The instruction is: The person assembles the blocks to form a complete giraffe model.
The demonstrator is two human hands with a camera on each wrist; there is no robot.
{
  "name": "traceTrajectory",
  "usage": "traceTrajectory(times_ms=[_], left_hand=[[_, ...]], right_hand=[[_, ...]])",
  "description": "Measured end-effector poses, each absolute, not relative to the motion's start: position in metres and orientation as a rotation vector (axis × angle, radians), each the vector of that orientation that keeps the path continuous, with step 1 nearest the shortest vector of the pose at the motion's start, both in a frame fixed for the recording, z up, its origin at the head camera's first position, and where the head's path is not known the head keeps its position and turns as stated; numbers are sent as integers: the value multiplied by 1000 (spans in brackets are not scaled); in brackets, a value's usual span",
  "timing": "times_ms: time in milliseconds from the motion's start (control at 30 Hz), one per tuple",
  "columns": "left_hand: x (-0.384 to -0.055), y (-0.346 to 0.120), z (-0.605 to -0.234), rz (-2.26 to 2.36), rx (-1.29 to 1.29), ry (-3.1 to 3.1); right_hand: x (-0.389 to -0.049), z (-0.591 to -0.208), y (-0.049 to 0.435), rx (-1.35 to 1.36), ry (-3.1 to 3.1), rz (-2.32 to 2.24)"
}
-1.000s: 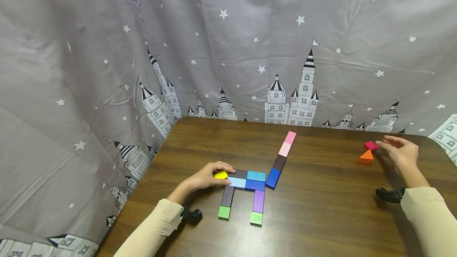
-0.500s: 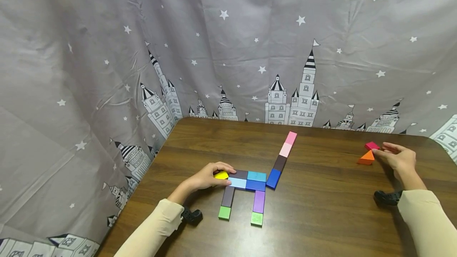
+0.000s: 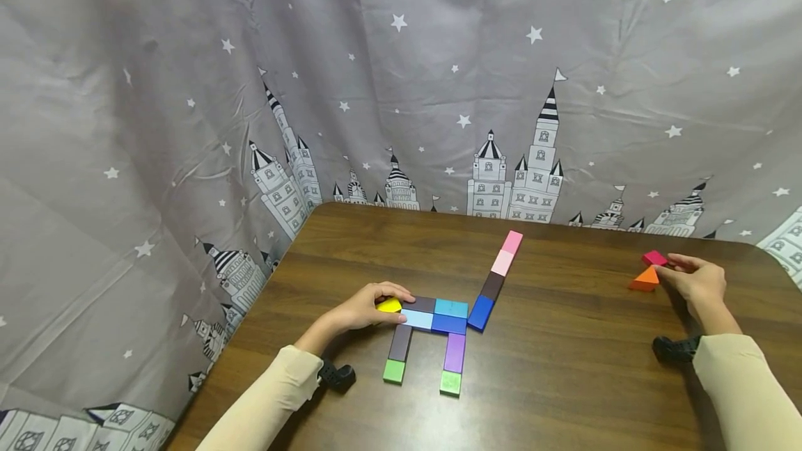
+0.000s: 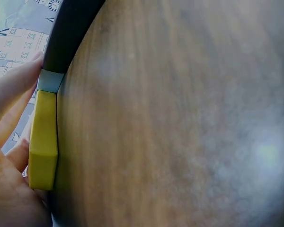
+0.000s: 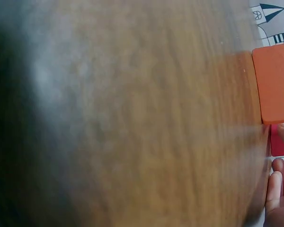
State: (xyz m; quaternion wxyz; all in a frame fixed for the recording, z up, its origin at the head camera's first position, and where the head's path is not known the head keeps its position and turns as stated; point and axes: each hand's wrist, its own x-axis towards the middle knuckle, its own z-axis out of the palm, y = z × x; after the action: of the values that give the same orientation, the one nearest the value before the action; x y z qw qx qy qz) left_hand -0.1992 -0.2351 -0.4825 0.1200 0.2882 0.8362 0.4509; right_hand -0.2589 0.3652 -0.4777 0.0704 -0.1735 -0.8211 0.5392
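On the left, my left hand (image 3: 360,310) curls round a yellow block (image 3: 389,305), thumb and fingers on either side. Its thumb reaches a light blue block (image 3: 416,319); the fingertips reach a dark block (image 3: 421,304). In the left wrist view the yellow block (image 4: 43,142) lies near the palm. At the far right, my right hand (image 3: 702,280) is beside a red block (image 3: 654,257) and an orange triangular block (image 3: 645,280). Its thumb tip is at the orange block's upper corner. The right wrist view shows the fingers just short of the red block (image 5: 278,140).
Teal (image 3: 451,308) and blue (image 3: 448,324) blocks adjoin the dark and light blue ones. Two columns end in green blocks (image 3: 393,371) below. A slanting row runs from blue (image 3: 481,312) up to pink (image 3: 512,242). A grey curtain (image 3: 401,103) stands behind the wooden table (image 3: 564,353).
My right hand has moved slightly left and toward me, its thumb coming to the orange block's corner. The left hand stays round the yellow block; the blocks have not visibly moved.
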Motion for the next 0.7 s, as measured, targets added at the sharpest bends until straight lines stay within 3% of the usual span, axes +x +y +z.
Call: traceTrajectory(times_ms=[400,700], left_hand=[[-200,-237,-484,1286,839,2453],[-199,-236,-483,1284,829,2454]], right_hand=[[-257,-477,362,-482,-2659,1245],[-254,-479,367,-411,-2655,1269]])
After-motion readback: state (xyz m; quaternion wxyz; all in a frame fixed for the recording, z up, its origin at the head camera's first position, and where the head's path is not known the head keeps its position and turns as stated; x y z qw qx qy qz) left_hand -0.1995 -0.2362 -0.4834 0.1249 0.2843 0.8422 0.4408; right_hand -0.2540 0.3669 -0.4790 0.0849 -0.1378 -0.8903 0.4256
